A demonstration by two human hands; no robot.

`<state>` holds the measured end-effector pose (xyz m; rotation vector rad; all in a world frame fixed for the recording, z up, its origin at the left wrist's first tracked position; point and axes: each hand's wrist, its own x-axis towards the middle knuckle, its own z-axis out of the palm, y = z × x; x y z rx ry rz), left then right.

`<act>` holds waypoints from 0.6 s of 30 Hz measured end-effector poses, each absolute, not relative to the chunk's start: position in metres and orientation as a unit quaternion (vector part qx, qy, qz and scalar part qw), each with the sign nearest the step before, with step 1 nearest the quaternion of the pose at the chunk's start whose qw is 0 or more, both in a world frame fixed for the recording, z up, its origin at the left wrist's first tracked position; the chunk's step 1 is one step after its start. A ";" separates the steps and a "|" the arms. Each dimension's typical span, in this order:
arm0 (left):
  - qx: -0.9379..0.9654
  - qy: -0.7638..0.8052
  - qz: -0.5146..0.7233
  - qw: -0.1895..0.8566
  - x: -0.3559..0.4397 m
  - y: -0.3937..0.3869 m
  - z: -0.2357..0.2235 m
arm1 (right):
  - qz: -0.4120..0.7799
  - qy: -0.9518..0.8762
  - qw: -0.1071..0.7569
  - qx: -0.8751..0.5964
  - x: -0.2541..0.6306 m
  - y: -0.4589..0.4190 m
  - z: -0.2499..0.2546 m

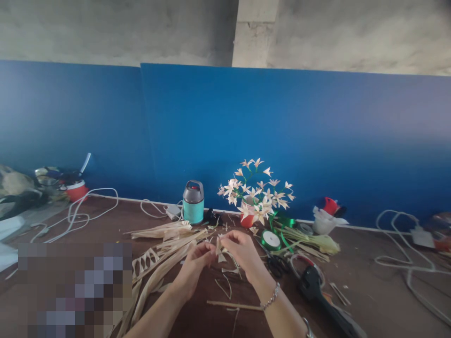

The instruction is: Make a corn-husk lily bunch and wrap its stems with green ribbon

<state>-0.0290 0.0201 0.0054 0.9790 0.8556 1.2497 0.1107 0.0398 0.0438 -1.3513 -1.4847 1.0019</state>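
Both my hands meet over the brown table, pinching a small pale folded leaf flower between them. My left hand grips it from the left with fingers closed. My right hand, with a bracelet at the wrist, holds it from the right, fingertips pressed together. Long pale dried leaf strips lie just left of my hands. Behind my hands stands a red pot of finished pale flowers.
A teal container, a green ribbon roll, scissors and a black glue gun lie near. White cables run at left and right. A white cup with a red item stands by the blue wall.
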 end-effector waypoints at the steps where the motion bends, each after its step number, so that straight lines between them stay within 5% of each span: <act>1: 0.427 0.372 0.545 0.619 -0.029 0.020 0.005 | 0.400 -0.596 0.435 -0.544 0.111 0.040 0.043; 18: 0.434 0.379 0.554 0.601 -0.029 0.018 0.005 | 0.376 -0.597 0.445 -0.551 0.108 0.041 0.041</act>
